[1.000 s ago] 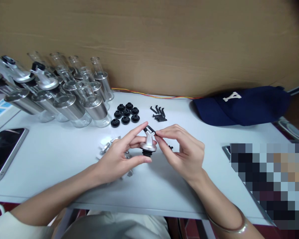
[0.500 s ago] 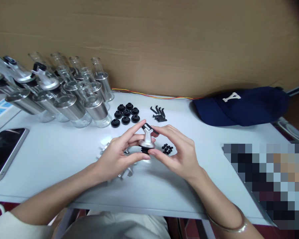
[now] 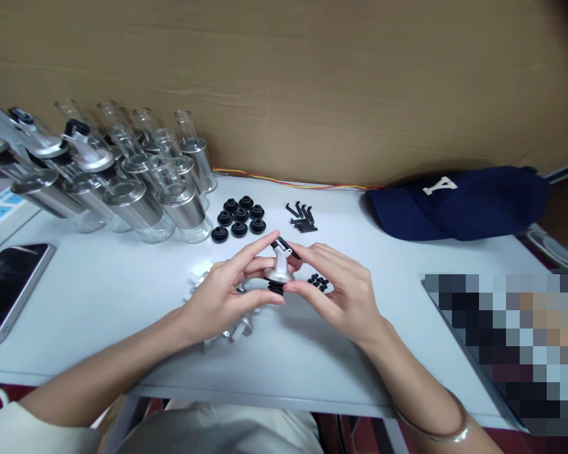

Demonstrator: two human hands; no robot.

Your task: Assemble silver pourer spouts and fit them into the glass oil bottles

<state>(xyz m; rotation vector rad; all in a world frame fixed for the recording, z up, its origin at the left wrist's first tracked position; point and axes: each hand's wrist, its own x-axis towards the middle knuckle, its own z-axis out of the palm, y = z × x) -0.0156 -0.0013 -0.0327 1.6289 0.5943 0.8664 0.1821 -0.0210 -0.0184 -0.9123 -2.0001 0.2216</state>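
Observation:
Between both hands, above the table, is a silver bottle pourer [image 3: 280, 268] with a black ribbed stopper below and a black flip lever on top. My left hand [image 3: 227, 284] is closed on its left side, index finger at the lever and thumb at the stopper. My right hand [image 3: 343, 284] pinches it from the right, thumb by the base and index finger by the lever. Beneath the left hand lie several silver pourer bodies [image 3: 242, 328], partly hidden. Small black caps [image 3: 318, 282] sit just beyond the right hand.
Black ribbed stoppers [image 3: 239, 215] and black levers [image 3: 303, 216] lie farther back. Several glass bottles [image 3: 184, 205] with metal sleeves stand at left, some with pourers. A phone [image 3: 16, 284] lies at left. A navy cap [image 3: 459, 202] rests back right, behind a pixelated patch. Thin wires [image 3: 284, 183] run along the cardboard.
Both hands keep hold of the pourer in nearly the same place. Its lever and the fingers on it have shifted very slightly.

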